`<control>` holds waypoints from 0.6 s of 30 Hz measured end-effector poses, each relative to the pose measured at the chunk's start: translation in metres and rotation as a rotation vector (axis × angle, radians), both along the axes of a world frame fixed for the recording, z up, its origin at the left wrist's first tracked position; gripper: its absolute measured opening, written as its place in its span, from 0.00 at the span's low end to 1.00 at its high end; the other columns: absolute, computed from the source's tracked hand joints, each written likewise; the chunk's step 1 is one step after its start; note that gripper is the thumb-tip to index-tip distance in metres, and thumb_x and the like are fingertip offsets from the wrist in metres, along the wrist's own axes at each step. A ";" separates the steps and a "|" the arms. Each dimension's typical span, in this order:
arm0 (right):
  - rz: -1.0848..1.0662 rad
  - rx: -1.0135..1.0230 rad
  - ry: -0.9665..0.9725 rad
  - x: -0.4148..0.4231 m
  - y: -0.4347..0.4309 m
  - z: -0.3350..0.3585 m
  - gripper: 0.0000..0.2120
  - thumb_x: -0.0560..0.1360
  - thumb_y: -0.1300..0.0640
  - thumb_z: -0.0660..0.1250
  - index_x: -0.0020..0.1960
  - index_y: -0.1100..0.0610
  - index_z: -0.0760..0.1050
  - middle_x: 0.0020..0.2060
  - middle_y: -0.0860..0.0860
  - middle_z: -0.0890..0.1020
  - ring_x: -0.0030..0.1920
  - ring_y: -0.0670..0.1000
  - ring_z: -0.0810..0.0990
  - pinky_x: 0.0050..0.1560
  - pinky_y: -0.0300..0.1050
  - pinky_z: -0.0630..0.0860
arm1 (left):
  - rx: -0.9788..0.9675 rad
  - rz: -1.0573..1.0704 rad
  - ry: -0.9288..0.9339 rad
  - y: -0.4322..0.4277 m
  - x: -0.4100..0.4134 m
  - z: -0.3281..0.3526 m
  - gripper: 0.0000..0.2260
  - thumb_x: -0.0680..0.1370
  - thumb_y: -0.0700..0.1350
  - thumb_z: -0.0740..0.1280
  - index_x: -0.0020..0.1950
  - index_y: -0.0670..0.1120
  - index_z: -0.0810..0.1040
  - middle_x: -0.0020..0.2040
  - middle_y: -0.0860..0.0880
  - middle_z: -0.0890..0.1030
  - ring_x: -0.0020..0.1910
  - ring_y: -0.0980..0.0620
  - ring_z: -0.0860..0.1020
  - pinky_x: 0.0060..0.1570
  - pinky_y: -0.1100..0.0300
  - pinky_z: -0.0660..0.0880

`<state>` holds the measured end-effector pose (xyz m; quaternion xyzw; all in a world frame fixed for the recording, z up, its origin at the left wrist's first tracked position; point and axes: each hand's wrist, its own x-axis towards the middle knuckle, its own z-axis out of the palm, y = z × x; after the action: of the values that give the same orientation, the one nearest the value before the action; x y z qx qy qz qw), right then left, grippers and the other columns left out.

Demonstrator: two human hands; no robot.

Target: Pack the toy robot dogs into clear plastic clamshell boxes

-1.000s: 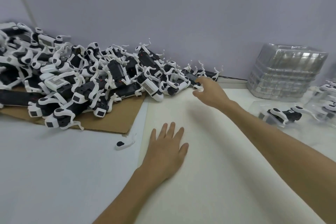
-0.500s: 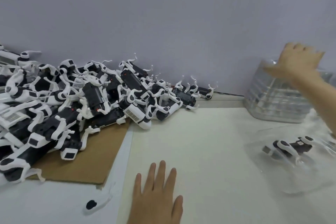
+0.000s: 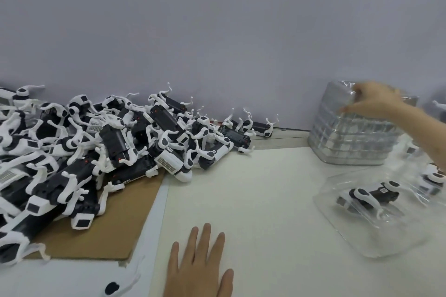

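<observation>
On the worktop's (image 3: 253, 188) right, one dog (image 3: 369, 194) is already boxed; a large pile of toy robot dogs (image 3: 96, 152) at left is unpacked. From the stack (image 3: 347, 147), the top clamshell (image 3: 337, 90) is pinched by the right hand (image 3: 376, 101); the left hand (image 3: 200, 265) is laid flat, fingers (image 3: 205, 236) straight.

Soft, even light, faint shadows, wide-angle edge bowing, motion smear over right hand (image 3: 376, 101) and glinting clamshell box (image 3: 340, 90).

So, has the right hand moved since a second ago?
Yes. The right hand left the end of the toy dog pile and went right, to the top of the stack of clamshell boxes, pinching it.
</observation>
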<state>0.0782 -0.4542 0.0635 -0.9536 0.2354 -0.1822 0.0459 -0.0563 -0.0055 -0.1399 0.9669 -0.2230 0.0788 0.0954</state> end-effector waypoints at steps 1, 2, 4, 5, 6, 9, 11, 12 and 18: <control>0.014 -0.007 -0.061 -0.001 0.004 0.004 0.19 0.70 0.45 0.77 0.48 0.58 0.77 0.44 0.55 0.82 0.51 0.58 0.76 0.64 0.59 0.68 | -0.005 0.013 -0.029 -0.002 0.003 -0.003 0.27 0.65 0.59 0.56 0.48 0.48 0.89 0.53 0.44 0.86 0.58 0.45 0.75 0.73 0.54 0.53; 0.030 -0.017 -0.140 -0.003 0.008 0.011 0.19 0.70 0.45 0.77 0.50 0.58 0.77 0.47 0.56 0.81 0.53 0.59 0.76 0.65 0.60 0.68 | -0.010 0.015 -0.030 -0.003 0.004 -0.005 0.27 0.65 0.59 0.56 0.47 0.48 0.89 0.52 0.44 0.86 0.58 0.44 0.76 0.67 0.52 0.61; 0.046 -0.078 -0.299 -0.006 0.020 0.035 0.23 0.71 0.46 0.77 0.57 0.59 0.76 0.53 0.57 0.80 0.59 0.61 0.75 0.68 0.60 0.63 | -0.036 -0.008 0.005 -0.004 0.006 -0.005 0.27 0.65 0.59 0.56 0.47 0.48 0.89 0.52 0.44 0.86 0.63 0.45 0.71 0.67 0.52 0.60; 0.047 -0.127 -0.352 -0.008 0.028 0.050 0.25 0.71 0.46 0.76 0.60 0.59 0.76 0.57 0.58 0.80 0.62 0.61 0.74 0.69 0.60 0.60 | -0.064 -0.023 0.005 -0.003 0.006 -0.007 0.27 0.65 0.59 0.56 0.48 0.48 0.89 0.52 0.44 0.86 0.69 0.46 0.67 0.74 0.55 0.53; 0.053 -0.177 -0.383 -0.010 0.037 0.067 0.26 0.71 0.45 0.76 0.61 0.59 0.76 0.59 0.59 0.80 0.64 0.61 0.73 0.69 0.59 0.59 | -0.104 -0.026 -0.013 -0.002 0.005 -0.008 0.27 0.65 0.59 0.57 0.49 0.48 0.89 0.53 0.44 0.86 0.75 0.49 0.60 0.76 0.58 0.44; 0.157 -0.175 -0.435 -0.022 0.076 0.104 0.22 0.71 0.42 0.75 0.56 0.56 0.76 0.56 0.57 0.80 0.63 0.61 0.73 0.66 0.57 0.62 | -0.124 -0.034 -0.004 -0.001 -0.002 -0.002 0.27 0.66 0.58 0.56 0.50 0.47 0.88 0.54 0.44 0.86 0.75 0.52 0.63 0.76 0.60 0.45; 0.324 -0.028 -0.442 -0.038 0.111 0.103 0.20 0.70 0.42 0.76 0.57 0.50 0.77 0.47 0.50 0.79 0.57 0.56 0.77 0.63 0.56 0.66 | -0.110 -0.072 0.084 0.002 -0.006 0.007 0.25 0.71 0.57 0.57 0.58 0.50 0.86 0.62 0.48 0.82 0.66 0.51 0.78 0.70 0.57 0.64; 0.429 0.044 -0.438 -0.051 0.132 0.092 0.23 0.70 0.43 0.76 0.61 0.49 0.78 0.44 0.44 0.78 0.52 0.51 0.77 0.61 0.54 0.67 | -0.153 -0.083 0.094 0.002 -0.008 0.013 0.23 0.76 0.55 0.57 0.69 0.54 0.78 0.72 0.53 0.74 0.70 0.55 0.74 0.70 0.56 0.65; 0.677 -0.102 -0.236 -0.148 0.229 -0.056 0.26 0.68 0.39 0.72 0.60 0.51 0.77 0.52 0.45 0.80 0.57 0.51 0.76 0.65 0.49 0.61 | -1.131 0.227 0.232 0.014 -0.009 0.034 0.15 0.84 0.46 0.61 0.69 0.61 0.67 0.65 0.66 0.71 0.66 0.65 0.70 0.60 0.64 0.64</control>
<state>-0.0701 -0.2252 0.0073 -0.9509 -0.1103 -0.2769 0.0831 -0.0654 0.0085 -0.1057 0.7861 -0.0297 0.0891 0.6110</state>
